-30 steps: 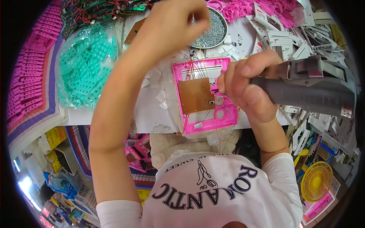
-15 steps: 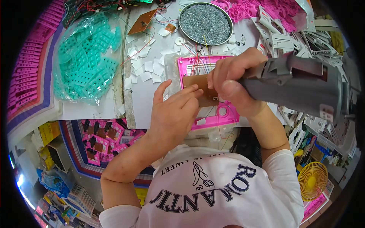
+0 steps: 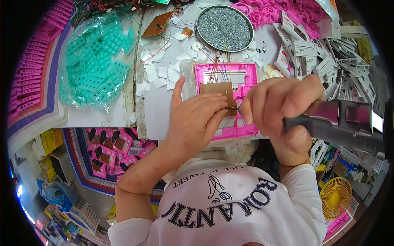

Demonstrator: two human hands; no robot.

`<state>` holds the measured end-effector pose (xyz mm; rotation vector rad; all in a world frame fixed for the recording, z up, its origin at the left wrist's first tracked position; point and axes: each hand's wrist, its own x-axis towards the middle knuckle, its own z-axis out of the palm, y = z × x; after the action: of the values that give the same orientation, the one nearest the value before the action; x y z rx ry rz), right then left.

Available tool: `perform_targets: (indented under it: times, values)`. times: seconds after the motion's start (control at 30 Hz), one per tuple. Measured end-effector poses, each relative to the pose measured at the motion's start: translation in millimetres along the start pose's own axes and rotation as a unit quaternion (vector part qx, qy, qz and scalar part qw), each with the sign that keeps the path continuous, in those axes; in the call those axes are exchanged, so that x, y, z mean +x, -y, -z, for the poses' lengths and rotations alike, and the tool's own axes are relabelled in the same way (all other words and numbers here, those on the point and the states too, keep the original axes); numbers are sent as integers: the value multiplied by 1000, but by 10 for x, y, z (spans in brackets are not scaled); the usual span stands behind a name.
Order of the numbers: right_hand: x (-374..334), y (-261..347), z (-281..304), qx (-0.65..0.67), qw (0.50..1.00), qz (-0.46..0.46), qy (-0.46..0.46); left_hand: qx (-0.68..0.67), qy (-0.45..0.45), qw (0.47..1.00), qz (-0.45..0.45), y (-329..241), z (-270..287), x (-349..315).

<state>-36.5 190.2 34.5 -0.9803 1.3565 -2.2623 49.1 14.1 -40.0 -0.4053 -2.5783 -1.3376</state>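
A brown circuit board (image 3: 216, 88) lies over a pink plastic housing (image 3: 248, 74), with thin coloured wires running from its far side. My left hand (image 3: 195, 112) rests on the board; its thumb and forefinger are pinched together near the right edge, little finger stretched away. What they pinch is too small to make out. In my right hand (image 3: 279, 102) is a dark grey electric screwdriver (image 3: 340, 119), held nearly level. Its thin bit points left and meets the left fingertips over the board.
Beyond the housing stands a round tray of small metal screws (image 3: 225, 28). White paper squares (image 3: 162, 71) lie left of it, then a bag of turquoise keypads (image 3: 96, 61). White plastic parts (image 3: 305, 53) are heaped at right, pink parts (image 3: 271, 14) behind. A basket of pink assemblies (image 3: 106, 151) sits lower left.
My right hand has drawn the screwdriver to the right, off the board, uncovering the housing's right side. My left fingertips have shifted right across the board to the bit's tip.
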Motion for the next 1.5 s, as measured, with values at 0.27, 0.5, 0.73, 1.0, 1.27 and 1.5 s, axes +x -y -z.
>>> perform_targets:
  times: [0.27, 0.5, 0.73, 1.0, 1.27, 1.5]
  values:
    - [-14, 69, -4, -22, 999, 6, -39, 2, -14, 999, -47, 74, -31, 151]
    - [-51, 53, 114, -14, 999, 4, -37, -6, 78, 992, -98, 120, 101, 551]
    - [-185, -184, -19, 17, 999, -33, -31, 383, 31, 916, -115, 889, 101, 1688]
    - [-269, -189, -129, 30, 996, -74, -37, 369, 82, 921, -95, 846, -54, 1805]
    - [-236, -384, -141, -92, 993, 37, 69, -90, 104, 988, 74, 395, 451, 1377]
    - [-27, -72, -91, -34, 998, 3, 51, 10, 66, 996, -52, 211, 364, 176]
